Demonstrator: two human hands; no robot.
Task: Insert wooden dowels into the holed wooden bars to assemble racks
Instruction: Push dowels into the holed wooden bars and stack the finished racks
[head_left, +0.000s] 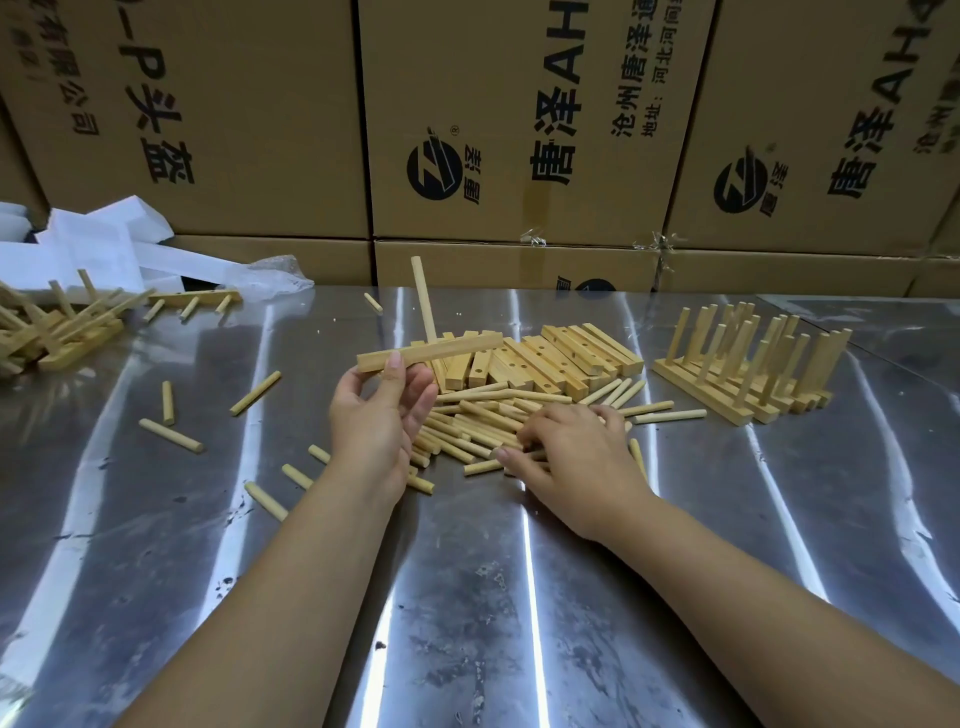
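My left hand holds a wooden bar up above the table, thumb on its near face, fingers curled under it. One dowel stands upright in that bar. My right hand lies palm down on a heap of loose dowels, its fingertips among them; whether it pinches one is hidden. Behind the heap lies a row of holed bars.
Finished racks stand at the right on the steel table. More racks lie in a pile at the far left by white foam pieces. Stray dowels are scattered at the left. Cardboard boxes wall off the back.
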